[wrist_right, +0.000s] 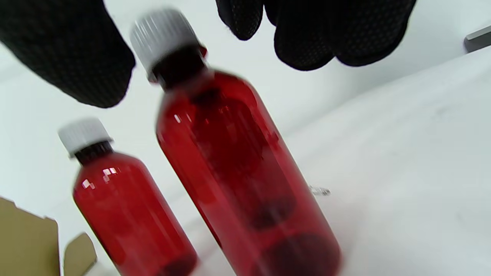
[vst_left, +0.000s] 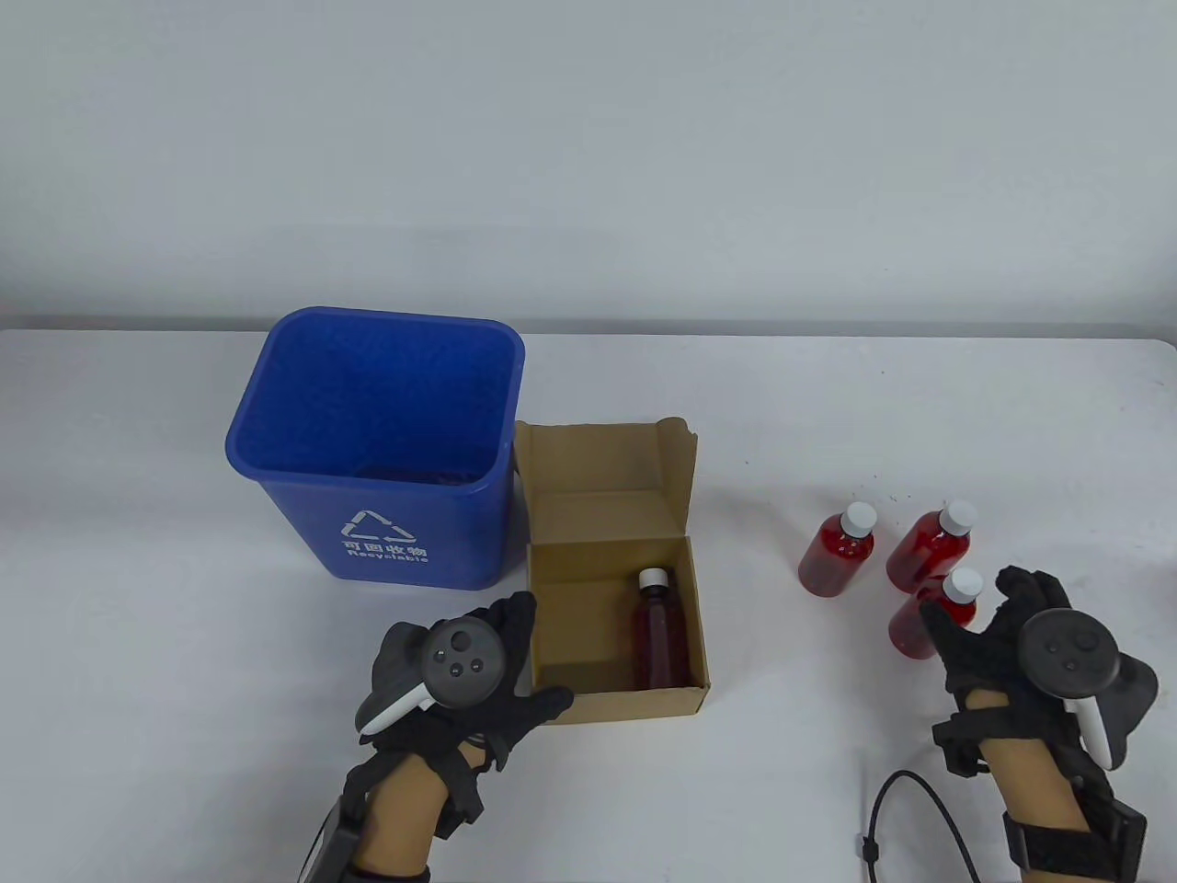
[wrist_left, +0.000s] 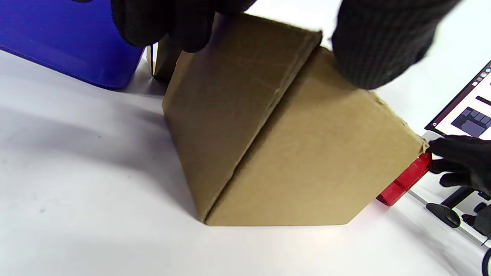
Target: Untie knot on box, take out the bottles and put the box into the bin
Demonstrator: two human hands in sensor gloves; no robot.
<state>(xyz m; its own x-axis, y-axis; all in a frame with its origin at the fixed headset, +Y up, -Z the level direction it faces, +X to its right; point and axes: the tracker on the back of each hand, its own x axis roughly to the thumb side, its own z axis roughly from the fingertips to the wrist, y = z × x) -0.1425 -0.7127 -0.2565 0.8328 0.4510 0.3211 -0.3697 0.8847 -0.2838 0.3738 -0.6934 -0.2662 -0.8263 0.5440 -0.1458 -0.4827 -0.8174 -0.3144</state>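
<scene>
The left hand [vst_left: 460, 667] grips the near left corner of the open box [vst_left: 611, 589], where the last bottle [vst_left: 660, 635] lies along the right wall, cap pointing away. The right hand [vst_left: 1021, 625] hangs released over three bottles [vst_left: 919, 561] standing well right of the box, so it must come back leftward.

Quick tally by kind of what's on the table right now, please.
Red plastic bottles with white caps: 4 (three out, one in box)
Open brown cardboard box: 1
Blue plastic recycling bin: 1
Total: 6
</scene>
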